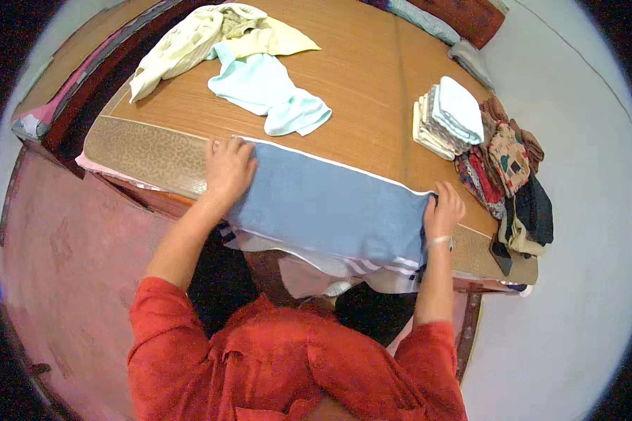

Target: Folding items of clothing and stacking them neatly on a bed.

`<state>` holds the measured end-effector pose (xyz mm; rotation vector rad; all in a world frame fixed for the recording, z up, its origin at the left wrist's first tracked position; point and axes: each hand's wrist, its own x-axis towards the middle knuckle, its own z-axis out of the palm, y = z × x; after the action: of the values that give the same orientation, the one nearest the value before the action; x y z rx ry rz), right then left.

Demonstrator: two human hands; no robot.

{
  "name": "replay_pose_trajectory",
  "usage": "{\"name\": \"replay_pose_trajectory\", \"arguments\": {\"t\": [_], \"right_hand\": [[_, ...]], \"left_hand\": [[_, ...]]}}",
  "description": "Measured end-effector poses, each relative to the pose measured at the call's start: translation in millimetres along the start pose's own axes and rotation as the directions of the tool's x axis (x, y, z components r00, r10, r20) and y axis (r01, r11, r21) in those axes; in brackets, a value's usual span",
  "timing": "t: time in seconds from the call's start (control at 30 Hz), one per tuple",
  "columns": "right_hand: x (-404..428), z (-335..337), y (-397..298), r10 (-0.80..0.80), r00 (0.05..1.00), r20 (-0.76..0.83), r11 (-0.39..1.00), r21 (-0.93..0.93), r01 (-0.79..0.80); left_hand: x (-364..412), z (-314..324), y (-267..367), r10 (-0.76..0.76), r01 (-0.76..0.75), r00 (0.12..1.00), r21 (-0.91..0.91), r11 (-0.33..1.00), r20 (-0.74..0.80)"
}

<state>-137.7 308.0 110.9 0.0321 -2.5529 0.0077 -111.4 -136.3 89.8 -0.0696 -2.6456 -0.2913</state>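
A blue cloth with white edging point(332, 197) lies spread across the near edge of the wood-patterned bed surface, its lower part hanging down towards me. On its left upper corner rests my left hand point(230, 166), fingers bent over the fabric. At the right upper corner my right hand point(443, 210) has its thumb against the cloth's side edge; how firmly either hand grips cannot be told. Beyond the cloth lies a crumpled light aqua cloth point(266, 94), partly touching a pale yellow cloth point(279, 39) and a cream ribbed garment point(181, 50).
To the right stands a stack of folded cloths point(453, 118), white on top. Beside it, against the wall, are piled a patterned cloth point(508, 155), dark garments point(534, 208) and other folded clothes. A rolled light cloth point(424, 21) lies along the far edge.
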Motion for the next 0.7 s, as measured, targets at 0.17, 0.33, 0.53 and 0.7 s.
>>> {"name": "replay_pose_trajectory", "arguments": {"t": [0.17, 0.33, 0.53, 0.7], "right_hand": [[-69, -36, -58, -0.19, 0.981, -0.027, 0.871, 0.457, 0.182], [-99, -21, -30, -0.037, 0.99, 0.137, 0.891, 0.453, -0.03], [-91, 2, 35, 0.126, 0.97, 0.209, 0.978, 0.135, -0.157], [-59, 17, 53, 0.151, 0.938, 0.313, 0.985, 0.035, -0.17]], "left_hand": [[-34, 0, 45, 0.079, -0.066, 0.963, -0.058, 0.996, 0.258], [-31, 12, 45, 0.066, -0.077, 0.974, 0.04, 0.996, 0.218], [-19, 10, 29, 0.035, -0.047, 0.962, 0.04, 0.998, 0.272], [-5, 11, 17, 0.008, -0.03, 0.962, 0.074, 0.997, 0.275]]}}
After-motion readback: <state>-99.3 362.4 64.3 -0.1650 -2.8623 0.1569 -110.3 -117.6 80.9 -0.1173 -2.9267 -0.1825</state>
